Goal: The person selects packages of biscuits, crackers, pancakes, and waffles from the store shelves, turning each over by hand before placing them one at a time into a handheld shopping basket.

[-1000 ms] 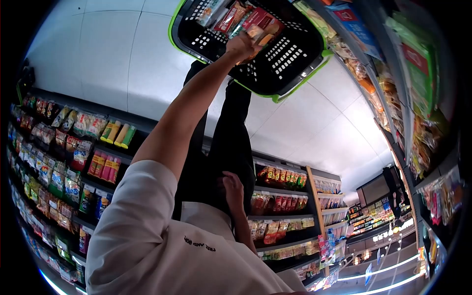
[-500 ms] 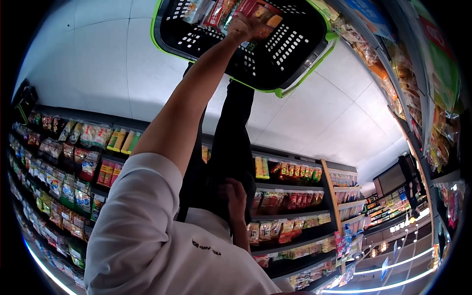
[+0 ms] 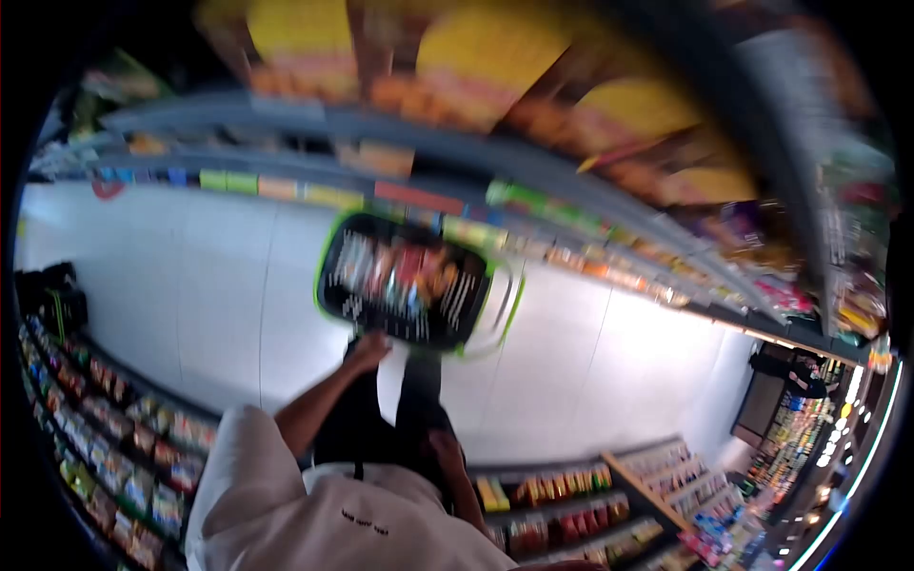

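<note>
A black shopping basket with a green rim (image 3: pixel 328 285) stands on the floor in front of my legs. Several food packages (image 3: pixel 405 271) lie inside it, too blurred to read. My left hand (image 3: pixel 369 352) is just outside the basket's near edge, close to my leg; motion smears its fingers, and nothing shows in it. Against my thigh rests my right hand (image 3: pixel 444 449), its fingers loosely apart and holding nothing visible. The basket's handle (image 3: pixel 509 309) is folded down to the right.
A shelf with large yellow packages (image 3: pixel 495 57) crosses the top of the view, close to my head. Snack racks (image 3: pixel 571 490) stand behind me. A dark bag-like object (image 3: pixel 57 300) is at the far left on the pale tiled floor (image 3: pixel 219 285).
My left hand has come out of the basket, back toward my body. The view has lifted, so the basket looks smaller and the upper shelf appears. My right hand stays by the thigh.
</note>
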Action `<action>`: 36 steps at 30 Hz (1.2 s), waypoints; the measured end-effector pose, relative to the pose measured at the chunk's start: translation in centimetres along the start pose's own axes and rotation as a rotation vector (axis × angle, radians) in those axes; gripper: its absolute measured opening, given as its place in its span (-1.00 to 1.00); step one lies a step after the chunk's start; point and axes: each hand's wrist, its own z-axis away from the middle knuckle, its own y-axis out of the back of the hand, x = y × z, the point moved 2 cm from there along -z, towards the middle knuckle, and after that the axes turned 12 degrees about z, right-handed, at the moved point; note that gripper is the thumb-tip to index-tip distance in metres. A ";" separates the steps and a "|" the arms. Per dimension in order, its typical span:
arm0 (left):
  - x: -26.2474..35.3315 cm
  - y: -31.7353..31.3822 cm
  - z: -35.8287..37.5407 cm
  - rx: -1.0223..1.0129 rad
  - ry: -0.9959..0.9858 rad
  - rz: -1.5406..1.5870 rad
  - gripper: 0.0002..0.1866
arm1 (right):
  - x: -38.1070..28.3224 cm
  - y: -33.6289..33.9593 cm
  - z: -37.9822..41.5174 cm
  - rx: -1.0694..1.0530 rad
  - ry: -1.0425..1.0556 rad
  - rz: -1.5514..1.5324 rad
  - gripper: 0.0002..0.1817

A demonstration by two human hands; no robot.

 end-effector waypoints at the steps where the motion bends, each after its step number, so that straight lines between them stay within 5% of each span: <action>1: 2.3 2.6 0.7 -0.029 0.065 0.111 -0.71 | 2.0 0.1 -2.2 -0.028 0.011 -0.041 -0.68; 3: 10.3 9.6 3.9 0.181 -0.029 0.647 -0.75 | 3.1 0.9 -6.7 -0.046 0.325 0.103 -0.67; 4: 15.7 14.5 5.1 0.363 -0.224 0.468 -0.81 | 1.7 1.3 -8.8 -0.043 0.448 0.145 -0.67; 5: 21.6 19.0 7.0 0.533 -0.403 0.289 -0.86 | -0.3 2.0 -9.5 -0.035 0.422 0.307 -0.67; 6: 28.4 23.5 9.5 0.466 -0.429 0.565 -0.88 | -2.8 2.7 -8.0 -0.068 0.281 0.127 -0.67; 8: 35.9 29.4 12.2 0.633 -0.517 0.518 -0.84 | -9.7 4.0 -3.8 -0.056 -0.001 -0.270 -0.67; 12: 49.0 36.9 19.1 0.714 -0.886 0.714 -0.79 | -10.9 5.9 -6.1 -0.092 0.042 -0.120 -0.68; 16: 57.4 40.2 22.7 0.741 -1.092 0.548 -0.70 | -13.6 6.9 -5.7 -0.133 0.090 -0.116 -0.67; 23: 64.8 45.4 16.0 0.915 -1.162 0.183 -0.32 | -15.5 8.2 -4.6 -0.069 0.162 -0.208 -0.69; 24: 65.8 45.9 16.4 0.799 -1.049 0.186 -0.35 | -15.2 8.3 -4.9 -0.063 0.185 -0.214 -0.69; 28: 67.6 46.9 13.6 0.563 -1.120 0.168 -0.46 | -15.3 9.2 -4.3 -0.017 0.193 -0.247 -0.69; 31: 67.6 46.8 14.2 0.598 -1.148 0.142 -0.47 | -15.8 10.0 -3.5 -0.007 0.257 -0.277 -0.74; 32: 67.2 47.1 14.1 0.590 -0.934 0.072 -0.43 | -16.3 10.2 -3.2 0.014 0.278 -0.281 -0.76; 33: 67.3 45.3 17.4 0.753 -1.159 0.012 -0.43 | -16.8 10.5 -3.2 0.020 0.272 -0.295 -0.76; 36: 66.5 42.5 22.6 0.756 -1.369 0.045 -0.43 | -19.5 11.5 -3.0 0.044 0.313 -0.328 -0.75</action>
